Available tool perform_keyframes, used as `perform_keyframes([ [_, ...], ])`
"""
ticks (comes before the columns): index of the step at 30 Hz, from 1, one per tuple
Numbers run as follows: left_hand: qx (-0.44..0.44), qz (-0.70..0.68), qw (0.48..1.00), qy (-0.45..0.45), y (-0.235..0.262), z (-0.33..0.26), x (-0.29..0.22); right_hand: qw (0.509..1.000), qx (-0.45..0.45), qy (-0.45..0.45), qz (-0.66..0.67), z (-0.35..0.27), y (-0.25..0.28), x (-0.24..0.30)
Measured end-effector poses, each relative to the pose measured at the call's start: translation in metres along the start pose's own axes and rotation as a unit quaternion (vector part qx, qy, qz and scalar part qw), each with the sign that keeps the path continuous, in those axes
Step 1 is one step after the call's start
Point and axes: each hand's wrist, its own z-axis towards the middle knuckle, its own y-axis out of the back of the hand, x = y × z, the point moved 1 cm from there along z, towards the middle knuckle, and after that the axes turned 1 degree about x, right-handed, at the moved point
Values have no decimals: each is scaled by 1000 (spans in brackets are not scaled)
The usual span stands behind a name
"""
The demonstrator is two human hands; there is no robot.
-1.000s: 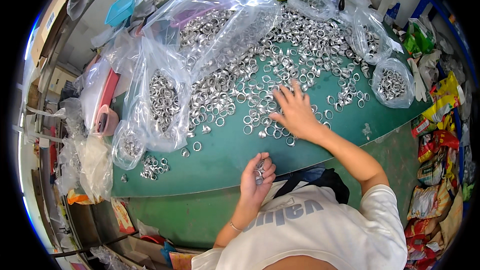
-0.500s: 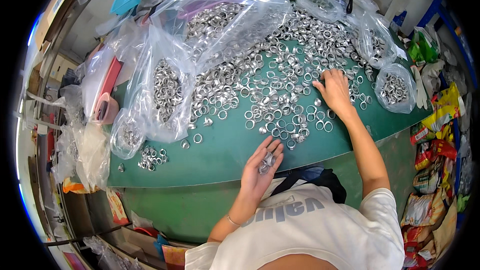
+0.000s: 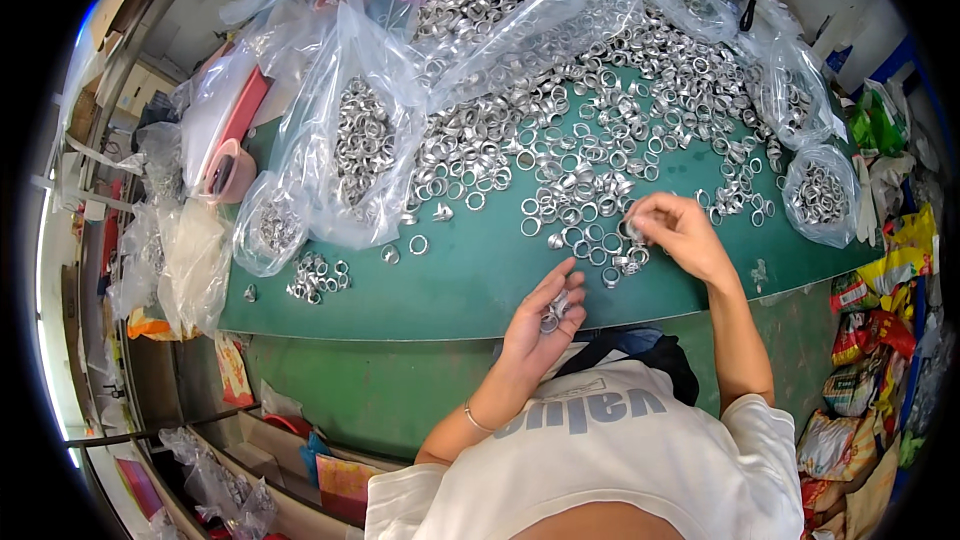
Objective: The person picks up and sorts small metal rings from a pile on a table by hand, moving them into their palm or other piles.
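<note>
Left hand (image 3: 528, 337) cups metal rings (image 3: 550, 321) at the surface (image 3: 460, 290)'s near edge, apparently against spilling; right hand (image 3: 690, 242) curled, hold indeterminable.

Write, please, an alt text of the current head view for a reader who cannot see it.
A person's left hand cups several small metal rings, while the right hand, fingers bent, is at the edge of a wide spread of loose rings on a green table. Clear plastic bags holding more rings lie on both sides.
</note>
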Motion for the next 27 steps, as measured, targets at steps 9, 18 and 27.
perform_keyframes([
  [9, -135, 42, 988, -54, -39, -4, 3, 930, -146, 138, -307, -10, 3, 10],
  [18, -94, -9, 994, -62, -44, -2, 4, 944, -160, 149, -248, -19, -12, 20],
  [27, -134, 102, 984, -56, -58, 10, 12, 936, 17, 248, -247, -39, -101, 33],
])
